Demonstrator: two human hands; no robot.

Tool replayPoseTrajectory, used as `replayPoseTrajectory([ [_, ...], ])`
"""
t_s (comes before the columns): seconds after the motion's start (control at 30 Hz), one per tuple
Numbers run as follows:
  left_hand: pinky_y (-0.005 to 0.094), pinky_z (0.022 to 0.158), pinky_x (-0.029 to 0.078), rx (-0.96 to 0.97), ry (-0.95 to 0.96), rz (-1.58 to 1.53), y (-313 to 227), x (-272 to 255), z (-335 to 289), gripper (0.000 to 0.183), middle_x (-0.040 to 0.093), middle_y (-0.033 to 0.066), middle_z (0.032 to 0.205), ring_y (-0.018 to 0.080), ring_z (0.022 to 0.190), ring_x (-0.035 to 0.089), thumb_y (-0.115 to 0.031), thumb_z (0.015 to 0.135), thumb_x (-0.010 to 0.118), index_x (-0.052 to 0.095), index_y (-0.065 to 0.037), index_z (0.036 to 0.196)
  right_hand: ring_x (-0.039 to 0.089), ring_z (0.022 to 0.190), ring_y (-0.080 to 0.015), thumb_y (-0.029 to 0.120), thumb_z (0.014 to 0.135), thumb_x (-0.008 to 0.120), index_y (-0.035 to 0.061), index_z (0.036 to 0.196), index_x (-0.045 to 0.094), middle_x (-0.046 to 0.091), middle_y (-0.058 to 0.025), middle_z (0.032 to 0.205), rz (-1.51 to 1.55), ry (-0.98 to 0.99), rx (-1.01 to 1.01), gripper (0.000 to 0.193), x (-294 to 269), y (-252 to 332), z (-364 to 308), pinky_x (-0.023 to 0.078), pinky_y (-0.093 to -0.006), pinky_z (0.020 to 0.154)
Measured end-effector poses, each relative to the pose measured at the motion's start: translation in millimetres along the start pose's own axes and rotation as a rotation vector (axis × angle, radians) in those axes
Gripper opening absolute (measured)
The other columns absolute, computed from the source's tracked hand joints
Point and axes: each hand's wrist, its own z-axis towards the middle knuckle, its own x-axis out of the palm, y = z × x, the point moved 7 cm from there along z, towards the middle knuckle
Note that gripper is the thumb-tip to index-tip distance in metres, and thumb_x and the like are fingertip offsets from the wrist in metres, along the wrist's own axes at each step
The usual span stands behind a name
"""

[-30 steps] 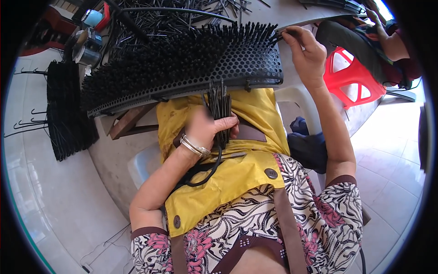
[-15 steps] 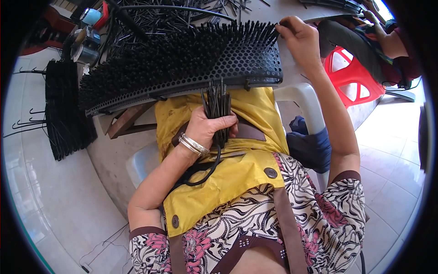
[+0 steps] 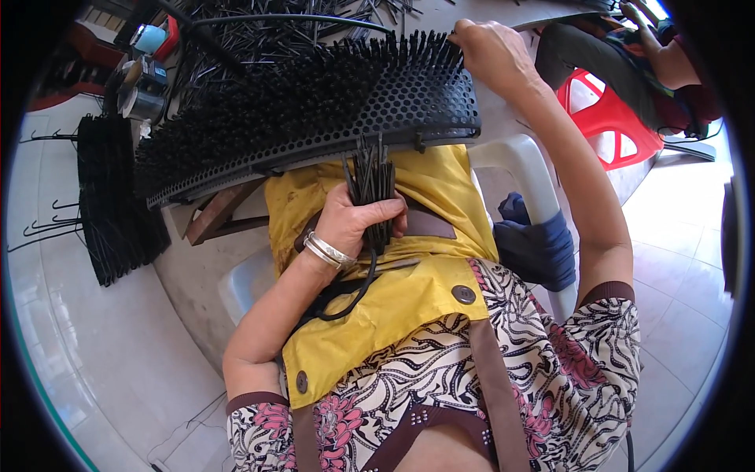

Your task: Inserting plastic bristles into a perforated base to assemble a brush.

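A curved black panel (image 3: 413, 110) full of round holes lies across the front of my lap. Dense upright thin black sticks (image 3: 259, 110) fill most of its holes, while bare holes show toward the right and near side. My left hand (image 3: 358, 216), with silver bangles at its wrist, is closed around a bundle of thin black sticks (image 3: 373, 177) just below the panel's near edge. At the panel's far right corner, my right hand (image 3: 494, 57) pinches at the top of a stick among the standing ones; its fingertips partly hide it.
Loose black sticks (image 3: 259, 51) lie heaped behind the panel. At left hangs a black fringed bundle (image 3: 114, 204) with hooked wires. A white chair arm (image 3: 525, 169) with dark blue cloth (image 3: 543, 244) is at my right. Beyond, another person sits by a red stool (image 3: 621, 130).
My right hand has moved left and slightly away along the panel's far edge. My left hand still grips its bundle. The whole view has shifted slightly.
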Motion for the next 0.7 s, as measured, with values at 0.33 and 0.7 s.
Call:
replayPoseTrajectory([
  [0.33, 0.0282, 0.057, 0.048, -0.021, 0.016, 0.017, -1.3, 4.2, -2.1, 0.014, 0.061, 0.0092, 0.069, 0.0166, 0.061, 0.059, -0.013, 0.079, 0.062, 0.059, 0.001, 0.079, 0.061, 0.066, -0.0315, 0.019, 0.083, 0.056, -0.0023, 0.094, 0.059, 0.058, -0.0214, 0.066, 0.050, -0.003, 0.043, 0.024, -4.3, 12.2, -28.0, 0.046, -0.0404, 0.058],
  [0.7, 0.0292, 0.061, 0.051, -0.036, 0.012, -0.036, -0.2, 0.2, -3.5, 0.016, 0.063, 0.0096, 0.076, 0.0189, 0.067, 0.062, -0.005, 0.077, 0.063, 0.060, 0.000, 0.092, 0.057, 0.063, -0.0072, 0.005, 0.081, 0.061, -0.0069, 0.089, 0.059, 0.061, -0.0046, 0.069, 1.401, 0.482, 0.405, 0.014, 35.6, 106.8, -111.7, 0.047, -0.0221, 0.056],
])
